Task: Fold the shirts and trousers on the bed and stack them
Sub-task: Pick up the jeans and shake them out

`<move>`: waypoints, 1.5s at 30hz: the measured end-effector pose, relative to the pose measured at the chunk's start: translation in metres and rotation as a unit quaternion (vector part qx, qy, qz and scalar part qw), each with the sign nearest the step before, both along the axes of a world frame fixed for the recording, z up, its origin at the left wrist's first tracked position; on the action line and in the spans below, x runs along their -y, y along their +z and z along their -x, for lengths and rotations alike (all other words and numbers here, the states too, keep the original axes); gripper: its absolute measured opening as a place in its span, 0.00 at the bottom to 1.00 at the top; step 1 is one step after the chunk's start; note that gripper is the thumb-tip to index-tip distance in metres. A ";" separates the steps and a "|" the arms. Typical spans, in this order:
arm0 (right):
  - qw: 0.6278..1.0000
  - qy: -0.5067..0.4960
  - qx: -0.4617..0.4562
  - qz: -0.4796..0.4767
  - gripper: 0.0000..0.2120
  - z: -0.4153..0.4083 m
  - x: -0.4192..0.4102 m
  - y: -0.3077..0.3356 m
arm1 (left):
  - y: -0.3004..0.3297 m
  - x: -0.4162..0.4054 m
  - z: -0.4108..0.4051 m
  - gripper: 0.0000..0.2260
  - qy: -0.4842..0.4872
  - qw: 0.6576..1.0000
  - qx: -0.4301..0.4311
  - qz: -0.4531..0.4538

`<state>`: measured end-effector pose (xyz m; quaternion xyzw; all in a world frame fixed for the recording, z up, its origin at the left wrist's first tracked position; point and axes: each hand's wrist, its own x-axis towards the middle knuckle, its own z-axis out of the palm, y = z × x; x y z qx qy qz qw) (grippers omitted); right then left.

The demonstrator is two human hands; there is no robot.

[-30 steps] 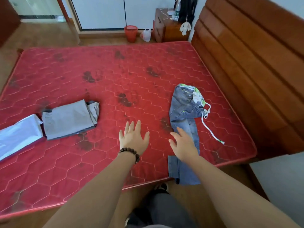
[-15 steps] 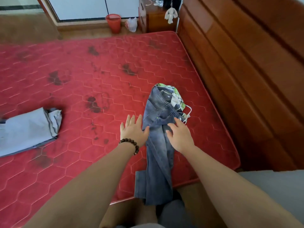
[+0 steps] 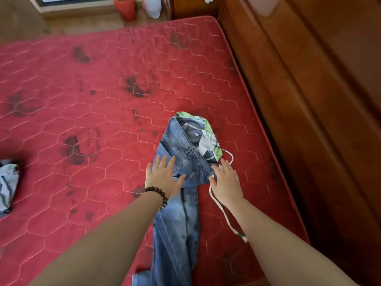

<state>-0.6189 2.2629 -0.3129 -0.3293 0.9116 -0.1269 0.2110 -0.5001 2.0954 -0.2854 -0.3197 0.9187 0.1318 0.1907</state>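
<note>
Running off the bottom edge, the jeans [image 3: 177, 223] have their leg ends cut from view; one pair lies on the red mattress [image 3: 103, 120] near its right side, long axis pointing away from the person, waistband at the far end. A green-patterned garment [image 3: 212, 139] bunches at the waistband, mostly hidden. One white drawstring [image 3: 223, 215] trails beside it. Left hand [image 3: 164, 176] lies flat, fingers spread, on the denim. Right hand [image 3: 225, 182] has straight fingers at the denim's edge. One folded garment [image 3: 8, 184] is cropped at left.
</note>
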 end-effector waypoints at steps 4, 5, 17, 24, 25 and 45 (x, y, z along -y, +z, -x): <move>1.000 -0.011 0.000 -0.016 0.25 0.055 0.020 -0.056 | -0.067 0.021 0.058 0.40 -0.040 0.999 0.009 -0.010; 1.000 -0.010 0.002 -0.021 0.26 0.070 0.026 -0.070 | -0.084 0.025 0.074 0.42 -0.052 0.999 0.006 -0.009; 1.000 0.005 -0.010 0.016 0.31 0.130 0.102 -0.179 | -0.213 0.073 0.151 0.44 -0.254 0.966 -0.034 -0.023; 0.997 -0.024 -0.002 0.079 0.23 0.126 0.095 -0.167 | -0.199 0.087 0.136 0.24 -0.283 0.948 -0.141 0.022; 0.997 -0.023 -0.004 0.080 0.23 0.127 0.092 -0.160 | -0.193 0.091 0.130 0.22 -0.286 0.943 -0.169 0.020; 0.975 0.083 -0.060 0.198 0.23 0.014 0.032 0.204 | 0.178 0.070 -0.029 0.28 -0.223 0.896 -0.379 0.057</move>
